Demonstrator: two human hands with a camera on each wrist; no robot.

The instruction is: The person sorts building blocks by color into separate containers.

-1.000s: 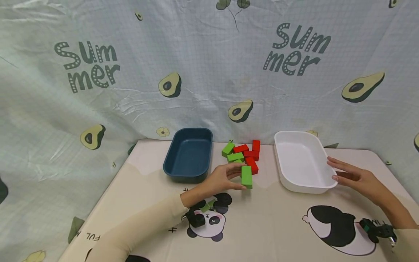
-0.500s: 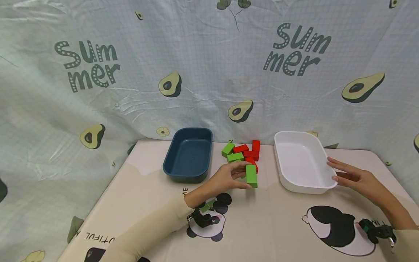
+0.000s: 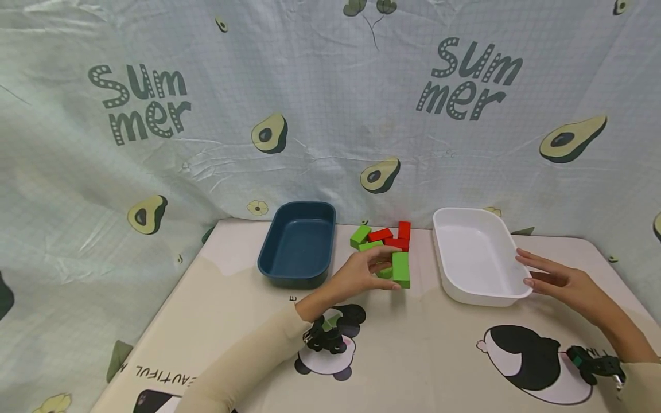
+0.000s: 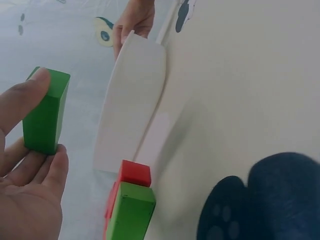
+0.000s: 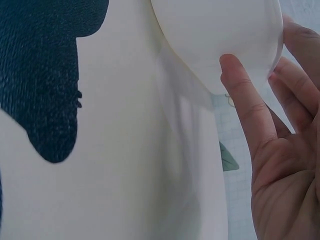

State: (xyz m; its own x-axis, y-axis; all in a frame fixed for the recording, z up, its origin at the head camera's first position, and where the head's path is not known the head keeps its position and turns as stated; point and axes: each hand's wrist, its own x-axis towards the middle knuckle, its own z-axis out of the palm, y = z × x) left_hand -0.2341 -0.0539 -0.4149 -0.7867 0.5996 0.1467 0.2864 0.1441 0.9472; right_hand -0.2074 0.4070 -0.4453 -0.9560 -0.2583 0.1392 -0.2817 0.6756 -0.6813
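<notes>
My left hand (image 3: 364,272) pinches a green block (image 3: 401,269) upright between thumb and fingers, in front of a pile of green and red blocks. In the left wrist view, the held green block (image 4: 46,111) stands apart from a lower green block (image 4: 132,210) and a red block (image 4: 135,172). My right hand (image 3: 563,284) touches the near right side of a white tray (image 3: 485,299), its fingers extended. The right wrist view shows the thumb on one side of the tray (image 5: 225,30) and the other fingers along its edge. The white tray holds nothing.
A dark blue tray (image 3: 296,282) with nothing in it stands left of the pile. Between the trays lie red blocks (image 3: 404,229) and green blocks (image 3: 360,236). A printed cloth (image 3: 320,115) hangs behind the table (image 3: 413,355).
My left hand has carried the green block slightly right and away from me, so it now covers part of the red blocks. The right hand and both trays have stayed put.
</notes>
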